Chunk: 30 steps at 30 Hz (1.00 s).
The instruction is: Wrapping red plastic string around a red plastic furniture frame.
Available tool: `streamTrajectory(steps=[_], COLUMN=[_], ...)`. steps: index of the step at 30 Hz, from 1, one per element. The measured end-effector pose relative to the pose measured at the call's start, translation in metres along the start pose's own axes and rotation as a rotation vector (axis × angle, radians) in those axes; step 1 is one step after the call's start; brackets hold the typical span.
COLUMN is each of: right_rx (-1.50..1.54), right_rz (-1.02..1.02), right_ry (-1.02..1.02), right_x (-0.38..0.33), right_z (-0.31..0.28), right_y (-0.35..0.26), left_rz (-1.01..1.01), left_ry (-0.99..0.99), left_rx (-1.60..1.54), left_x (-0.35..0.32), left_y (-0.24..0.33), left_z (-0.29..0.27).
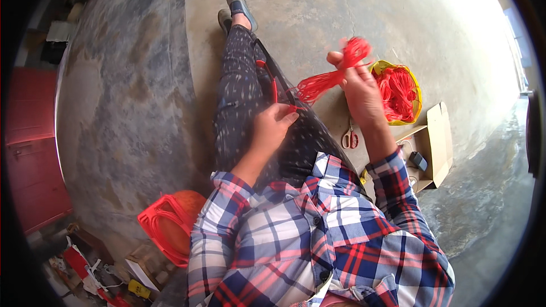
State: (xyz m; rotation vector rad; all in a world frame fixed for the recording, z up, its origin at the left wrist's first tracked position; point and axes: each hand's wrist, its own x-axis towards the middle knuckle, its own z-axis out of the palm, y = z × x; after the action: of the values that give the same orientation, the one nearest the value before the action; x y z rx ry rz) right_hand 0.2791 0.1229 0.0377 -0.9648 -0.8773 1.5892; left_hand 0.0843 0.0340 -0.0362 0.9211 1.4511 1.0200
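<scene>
My right hand (362, 94) is closed round a bundle of thin red cord (321, 86), raised beyond my lap on the right. The bundle's upper end bunches above my fingers, slightly blurred. Over my thigh, my left hand (270, 129) pinches a bit of red cord (292, 109) between thumb and fingertips, close to the bundle's lower end. A narrow red strip (274, 90) lies on my patterned trousers just past the left hand, beside a long dark strip (274, 68). What these strips belong to is unclear.
Right of my right hand stands a yellow-rimmed container (420, 99) heaped with red cord. Scissors (350, 138) lie on the floor near an open cardboard box (439, 142) with a dark device (418, 161). A red plastic seat or basket (165, 222) is at my left.
</scene>
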Motion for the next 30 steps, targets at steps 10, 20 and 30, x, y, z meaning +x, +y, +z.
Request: streamTrajectory(steps=[10, 20, 30], right_rx=[0.677, 0.434, -0.991], right_rz=[0.214, -0.129, -0.051], right_ry=[-0.572, -0.491, -0.459], right_x=[-0.099, -0.084, 0.011], right_z=[0.031, 0.032, 0.013], right_y=[-0.072, -0.077, 0.072], left_rz=[0.004, 0.333, -0.486], left_ry=[0.004, 0.171, -0.068], left_rx=[0.194, -0.046, -0.249], left_x=[0.008, 0.008, 0.037], left_y=[0.005, 0.038, 0.024], left_z=[0.007, 0.008, -0.021])
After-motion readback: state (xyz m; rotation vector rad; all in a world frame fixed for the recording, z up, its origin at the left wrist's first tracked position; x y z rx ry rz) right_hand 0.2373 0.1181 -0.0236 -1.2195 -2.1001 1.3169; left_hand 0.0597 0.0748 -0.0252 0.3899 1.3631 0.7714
